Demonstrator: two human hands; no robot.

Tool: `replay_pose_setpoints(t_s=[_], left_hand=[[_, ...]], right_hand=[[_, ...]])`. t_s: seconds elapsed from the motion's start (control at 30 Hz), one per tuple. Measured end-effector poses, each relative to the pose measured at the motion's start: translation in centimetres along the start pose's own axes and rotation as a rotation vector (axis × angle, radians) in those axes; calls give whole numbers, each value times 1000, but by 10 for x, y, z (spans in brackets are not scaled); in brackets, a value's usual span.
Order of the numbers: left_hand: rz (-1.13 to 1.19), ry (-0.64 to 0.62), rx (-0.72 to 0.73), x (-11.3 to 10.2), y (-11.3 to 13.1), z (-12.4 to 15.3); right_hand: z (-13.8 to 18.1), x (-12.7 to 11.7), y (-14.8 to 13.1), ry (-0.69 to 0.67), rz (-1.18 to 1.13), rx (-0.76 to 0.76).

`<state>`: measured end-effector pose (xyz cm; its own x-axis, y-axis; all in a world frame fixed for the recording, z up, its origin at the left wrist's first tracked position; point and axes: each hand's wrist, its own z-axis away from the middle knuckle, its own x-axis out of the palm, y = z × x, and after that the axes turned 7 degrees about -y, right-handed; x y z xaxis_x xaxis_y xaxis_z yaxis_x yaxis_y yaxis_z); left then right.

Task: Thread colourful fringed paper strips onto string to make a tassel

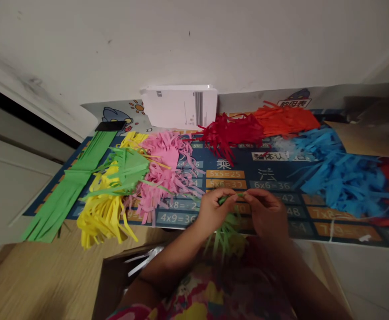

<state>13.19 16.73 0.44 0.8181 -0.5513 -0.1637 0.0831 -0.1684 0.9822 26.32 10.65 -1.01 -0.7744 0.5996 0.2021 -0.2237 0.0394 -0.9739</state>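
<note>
Both hands meet over the front edge of the table, pinching one green fringed paper tassel (226, 233). My left hand (214, 211) grips its twisted top between thumb and fingers. The fingertips of my right hand (267, 213) pinch the other end of that twist. The tassel's cut strips hang below the hands toward my lap. Left of the hands lie pink fringed paper (164, 158), yellow fringed paper (102, 209) and a green fringed piece (132, 169). A long green fringed sheet (70, 191) stretches along the table's left side.
Against the wall leans a white box (181, 106). Red fringe (237, 131), orange fringe (286, 120) and blue fringe (350, 182) lie at the back and right. A dark phone-like object (110, 126) sits at the back left. Beneath the table edge stands an open brown box (109, 280).
</note>
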Motion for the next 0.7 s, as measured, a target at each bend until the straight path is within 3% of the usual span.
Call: replay_pose_setpoints(t_s=[0.1,0.23,0.43,0.53,0.7], left_hand=[[-88,1,75,2,-1,1],[-189,-1,141,2,2,2],[-93,-123,32,-5,1,5],[-109,-193,57,-9,0,5],[-144,-167,195,-19,0,10]], right_hand=[[3,-1,-1,26,64,-28],[7,-7,-2,-60,179,-20],[7,-8,-3,-154,117,51],[5,-8,-3,-258,77,90],[10,-14,-11,-338,252,-51]])
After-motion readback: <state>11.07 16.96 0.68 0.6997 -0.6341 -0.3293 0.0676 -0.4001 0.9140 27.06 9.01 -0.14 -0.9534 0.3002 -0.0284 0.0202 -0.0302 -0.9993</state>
